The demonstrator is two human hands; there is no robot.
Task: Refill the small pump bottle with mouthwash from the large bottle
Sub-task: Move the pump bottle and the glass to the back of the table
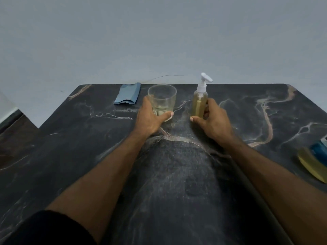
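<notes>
Hands were both busy near the counter's [88, 156] far edge: my left hand [150, 119] curled around one clear glass [162, 101], my right hand [215, 119] wrapped around one upright pump bottle [199, 103] of yellowish liquid. One large bottle [314, 161] lay at the right edge, well apart. One folded blue cloth [127, 93] sat by the far edge.

2 bare forearms, nothing on the wrists or fingers. Left hand [150, 119], right hand [213, 121]; black short sleeve [49, 227] on the left arm.
</notes>
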